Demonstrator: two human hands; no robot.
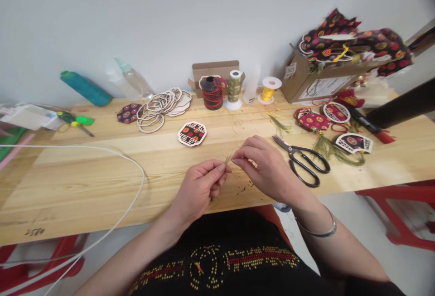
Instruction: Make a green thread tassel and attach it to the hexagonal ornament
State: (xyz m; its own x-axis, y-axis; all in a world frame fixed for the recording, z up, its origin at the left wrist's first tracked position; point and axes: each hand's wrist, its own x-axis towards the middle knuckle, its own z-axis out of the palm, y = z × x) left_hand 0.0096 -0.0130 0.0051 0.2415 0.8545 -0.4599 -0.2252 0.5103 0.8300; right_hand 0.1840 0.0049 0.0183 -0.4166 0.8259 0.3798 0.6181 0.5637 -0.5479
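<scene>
Near the table's front edge, my left hand (205, 182) pinches a small tuft of olive-green thread (227, 159) between thumb and fingers. From the right, my right hand (261, 167) meets it, thumb and forefinger closed at the tuft's tip. Most of the thread is hidden by the fingers. Beyond the hands lies a patterned fabric piece in a white cut-out frame (192, 134). Black-handled scissors (307, 162) rest to the right of my right hand, their blades pointing up and left. Small dark scraps (242, 190) lie below the hands.
Spools of red-and-black cord (212, 94), green thread (234, 89) and yellow thread (268, 91) stand at the back. White frames (159, 105) are piled left of them. A fabric-filled cardboard box (314, 80) and tasselled ornaments (316, 121) are at right. A white cable (141, 169) loops at left.
</scene>
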